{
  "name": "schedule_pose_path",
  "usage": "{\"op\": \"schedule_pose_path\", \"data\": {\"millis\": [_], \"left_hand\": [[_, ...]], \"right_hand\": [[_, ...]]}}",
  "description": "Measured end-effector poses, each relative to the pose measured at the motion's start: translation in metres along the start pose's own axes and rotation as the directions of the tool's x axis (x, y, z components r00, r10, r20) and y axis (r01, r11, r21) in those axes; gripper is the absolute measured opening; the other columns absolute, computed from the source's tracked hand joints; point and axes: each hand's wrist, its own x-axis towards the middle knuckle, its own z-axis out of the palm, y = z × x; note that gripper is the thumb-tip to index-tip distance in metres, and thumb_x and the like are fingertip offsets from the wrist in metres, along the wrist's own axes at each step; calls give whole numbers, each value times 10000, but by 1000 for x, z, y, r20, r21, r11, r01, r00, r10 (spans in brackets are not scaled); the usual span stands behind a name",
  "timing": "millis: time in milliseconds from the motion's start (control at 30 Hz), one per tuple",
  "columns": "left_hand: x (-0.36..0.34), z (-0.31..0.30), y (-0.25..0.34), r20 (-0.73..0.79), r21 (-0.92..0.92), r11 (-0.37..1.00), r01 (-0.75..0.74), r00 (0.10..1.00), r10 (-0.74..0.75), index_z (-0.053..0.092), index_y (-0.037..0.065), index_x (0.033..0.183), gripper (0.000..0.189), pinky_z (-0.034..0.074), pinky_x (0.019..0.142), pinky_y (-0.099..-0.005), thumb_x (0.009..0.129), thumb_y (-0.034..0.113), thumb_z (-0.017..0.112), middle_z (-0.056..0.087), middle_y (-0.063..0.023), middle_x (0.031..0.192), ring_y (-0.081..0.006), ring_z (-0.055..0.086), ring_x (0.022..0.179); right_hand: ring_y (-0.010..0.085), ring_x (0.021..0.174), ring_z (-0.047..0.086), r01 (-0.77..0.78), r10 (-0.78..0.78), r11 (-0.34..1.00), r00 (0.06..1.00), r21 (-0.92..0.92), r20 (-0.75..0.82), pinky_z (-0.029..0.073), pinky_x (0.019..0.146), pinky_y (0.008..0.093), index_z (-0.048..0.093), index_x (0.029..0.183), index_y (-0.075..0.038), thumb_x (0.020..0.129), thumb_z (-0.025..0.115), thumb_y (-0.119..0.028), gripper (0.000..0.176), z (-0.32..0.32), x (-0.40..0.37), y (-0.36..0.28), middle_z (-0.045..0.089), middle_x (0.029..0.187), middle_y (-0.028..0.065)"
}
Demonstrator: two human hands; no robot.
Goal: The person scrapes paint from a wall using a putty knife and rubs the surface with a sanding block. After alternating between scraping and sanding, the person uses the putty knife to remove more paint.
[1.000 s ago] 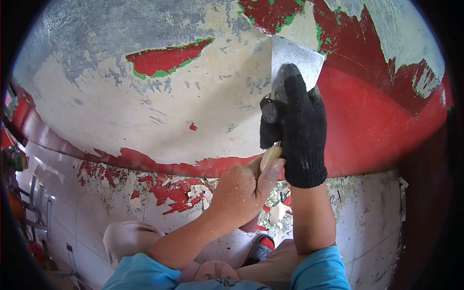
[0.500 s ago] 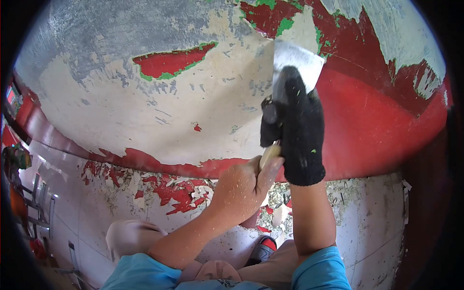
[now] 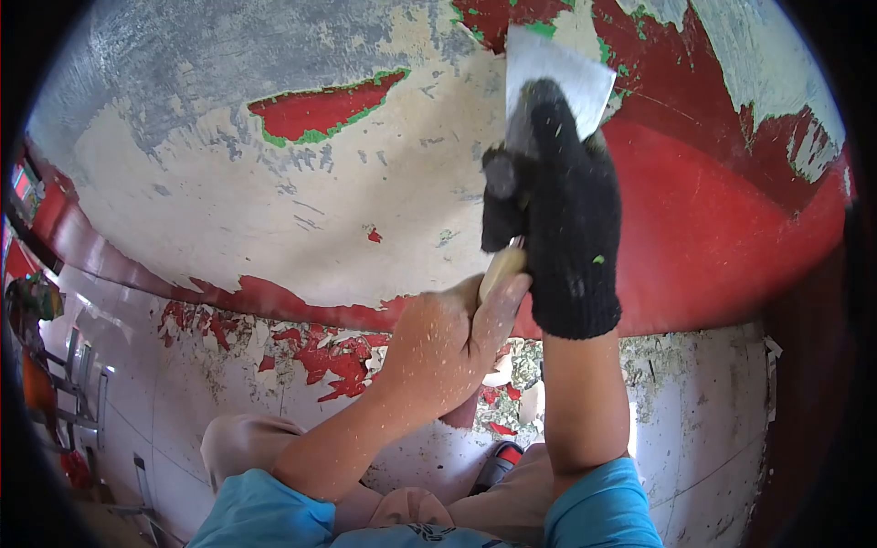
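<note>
A wide metal scraper (image 3: 575, 78) lies with its blade against the big curved surface (image 3: 301, 210), on peeling cream, grey and red paint. My bare left hand (image 3: 448, 329), dotted with pale flecks, is wrapped round its light handle (image 3: 502, 272). Higher up, my right hand (image 3: 571, 219) in a black knitted glove grips the scraper near the blade, one finger laid along the metal. The blade's top edge meets a dark red patch (image 3: 480, 23) rimmed with green. Smooth bright red paint (image 3: 703, 219) shows to the right of the glove.
Red and cream paint flakes (image 3: 338, 365) litter the pale tiled floor (image 3: 164, 420) under the surface's lower rim. My knees and a sandalled foot (image 3: 498, 466) are below my arms. Metal frame parts (image 3: 82, 393) stand at the far left.
Both hands and the scraper have moved up the surface, slightly leftward. The blade now covers more of the cream and red patch at the top. Both hands keep their grip.
</note>
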Motion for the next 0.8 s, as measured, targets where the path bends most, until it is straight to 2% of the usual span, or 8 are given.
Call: {"op": "schedule_pose_path", "data": {"millis": [67,200,333,400,533,600,700,800], "left_hand": [[-5,5,-11,-1,6,1000,9,1000,-9,622,-21,923,528,463,502,-376,963,441,370,589,-128,552,-292,611,519],[-7,8,-24,15,45,999,24,1000,-25,620,-26,921,527,468,516,-380,965,436,369,592,-129,565,-287,618,535],[-2,3,-18,19,26,1000,-3,1000,3,613,-36,939,509,464,498,-369,967,415,379,582,-143,557,-279,618,529],[3,-1,-9,-9,9,1000,-6,1000,6,612,-36,938,509,464,499,-365,968,414,376,581,-144,556,-276,620,531],[1,-2,-3,-28,-79,996,40,999,-42,613,-29,928,514,466,510,-368,971,418,363,582,-140,556,-276,626,539],[-3,2,-12,-41,-46,999,12,999,-13,615,-26,924,518,466,510,-371,971,422,360,584,-136,555,-278,624,538],[-6,9,-30,-44,-5,1000,-20,999,19,619,-18,933,520,464,502,-374,971,428,355,588,-127,556,-283,620,535],[-5,6,-24,-22,36,999,-13,1000,14,619,-20,932,511,466,496,-366,969,423,366,582,-126,542,-271,617,513]], "right_hand": [[137,362,433,-117,117,993,992,-11,-43,330,356,261,505,777,-47,880,565,-425,396,-1,-6,9,491,536,50],[134,331,444,-195,195,981,973,19,-125,329,304,261,505,744,-37,910,528,-386,387,-4,-6,24,493,482,61],[133,334,443,-116,114,993,991,-24,-73,330,310,259,498,735,-30,912,525,-384,396,0,-4,14,495,485,65],[130,337,443,23,-25,997,999,-73,-27,331,317,254,488,719,-26,915,521,-374,401,1,1,9,496,487,69],[134,376,468,20,-20,999,1000,-40,5,360,367,246,528,819,-51,873,582,-390,348,1,4,10,531,584,58],[131,385,471,-77,75,997,996,-24,-54,363,361,246,527,842,-58,870,586,-401,349,5,-2,9,534,591,55],[129,326,428,-202,193,979,963,-29,-190,333,325,262,499,737,-16,913,525,-330,361,12,-7,13,492,488,75],[132,346,446,-147,139,987,984,-64,-111,347,332,256,507,788,-35,894,547,-380,363,8,-1,11,509,530,66]]}}
